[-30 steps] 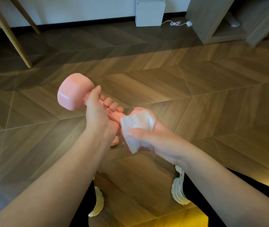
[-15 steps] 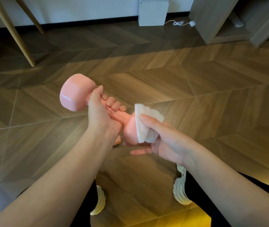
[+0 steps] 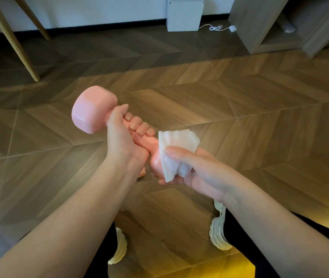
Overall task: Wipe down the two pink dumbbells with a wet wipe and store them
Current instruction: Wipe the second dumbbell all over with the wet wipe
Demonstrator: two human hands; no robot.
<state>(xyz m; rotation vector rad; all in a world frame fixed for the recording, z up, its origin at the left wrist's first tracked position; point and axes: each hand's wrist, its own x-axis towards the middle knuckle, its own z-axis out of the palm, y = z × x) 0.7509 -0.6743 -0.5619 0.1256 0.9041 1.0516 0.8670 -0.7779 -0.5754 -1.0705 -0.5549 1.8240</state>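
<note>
over herringbone wood floor [image 3: 239, 93], left hand [image 3: 123, 145] grips the pink dumbbell [image 3: 91, 111]; right hand [image 3: 197, 171] pinches a wet wipe [image 3: 176, 143] against its near head.

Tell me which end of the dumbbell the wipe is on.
The near end, where the right hand presses the wipe. The far end sticks out bare past the left hand, which grips the dumbbell.

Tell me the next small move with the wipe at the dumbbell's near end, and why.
Probably sweep the wet wipe round the near head of the pink dumbbell: the right hand presses it against one side of that head only, bare pink shows beside it, and the left hand grips the handle, holding the weight steady.
</note>
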